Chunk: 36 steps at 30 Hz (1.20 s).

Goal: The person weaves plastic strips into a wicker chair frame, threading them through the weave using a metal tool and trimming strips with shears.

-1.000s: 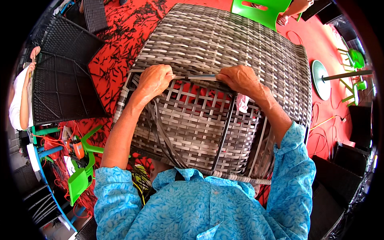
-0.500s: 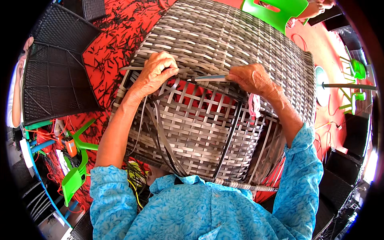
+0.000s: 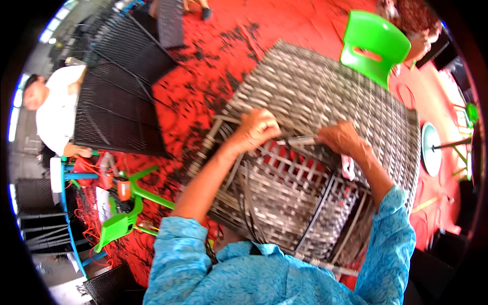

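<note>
A large grey-brown woven wicker piece (image 3: 325, 86), apparently furniture, lies before me, with an open lattice of flat strips (image 3: 292, 165) on its near side. My left hand (image 3: 258, 129) is closed in a pinch at the border between the dense weave and the lattice; blur hides what is between its fingers. My right hand (image 3: 339, 138) grips a slim, flat metal tool (image 3: 301, 140), its tip pointing left towards my left hand. Loose dark strips (image 3: 249, 198) hang below my left wrist. A pink cloth tie (image 3: 347, 168) sits below my right hand.
Dark woven panels (image 3: 119, 107) stand at the left, beside a person in white (image 3: 58, 112). A green chair (image 3: 373, 48) is at the far right, near another person. Black scraps litter the red floor (image 3: 213, 56). A tipped green stool (image 3: 119, 226) lies lower left.
The whole view has swung, so the wicker piece and both hands appear lower and further right. More of the person at left shows. Both hands stay at the same border of the weave.
</note>
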Motion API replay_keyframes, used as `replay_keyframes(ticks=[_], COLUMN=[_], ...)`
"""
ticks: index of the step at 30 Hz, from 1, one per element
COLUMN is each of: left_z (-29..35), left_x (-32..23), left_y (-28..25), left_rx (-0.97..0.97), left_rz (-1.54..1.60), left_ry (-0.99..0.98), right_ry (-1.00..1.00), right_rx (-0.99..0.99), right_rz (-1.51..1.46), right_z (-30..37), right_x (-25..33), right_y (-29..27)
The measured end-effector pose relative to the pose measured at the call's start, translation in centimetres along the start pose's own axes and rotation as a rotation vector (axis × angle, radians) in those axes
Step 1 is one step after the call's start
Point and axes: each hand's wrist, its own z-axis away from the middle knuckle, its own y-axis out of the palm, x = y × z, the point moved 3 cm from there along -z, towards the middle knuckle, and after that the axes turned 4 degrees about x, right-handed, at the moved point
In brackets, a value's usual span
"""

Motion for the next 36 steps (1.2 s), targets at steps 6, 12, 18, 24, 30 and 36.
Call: replay_keyframes(ticks=[6,12,18,24,30,36], left_z=[0.1,-0.7,1.5,-0.2,-1.6,-2.2], left_x=[-6.9,-18.5,-12.3,-11.2,-11.5,-10.7], left_y=[-5.6,-1.8,-1.2,-1.0,-0.9,-0.1], left_rx=[0.018,0.275,-0.119,-0.086,0.100,0.111], left_rz=[-0.101,0.661,0.017,-0.201,-0.195,-0.269], left_ry=[-0.066,-0.388,-0.383,-0.424,-0.465,-0.496], right_ry=[0.136,0.247,0.273,0.305,0.255,0.259], right_rx=[-0.189,-0.188,-0.229,-0.192,-0.225,-0.232], right_rz=[-0.171,-0.232,-0.166,-0.231,-0.216,-0.206], right_z=[1.2,2.3,2.9,4.1,4.9,5.0], right_x=[5.9,5.6,2.6,0.7,-0.2,-0.9], right_y=[-6.1,-5.6,-4.0,-2.9,-2.6,-2.3])
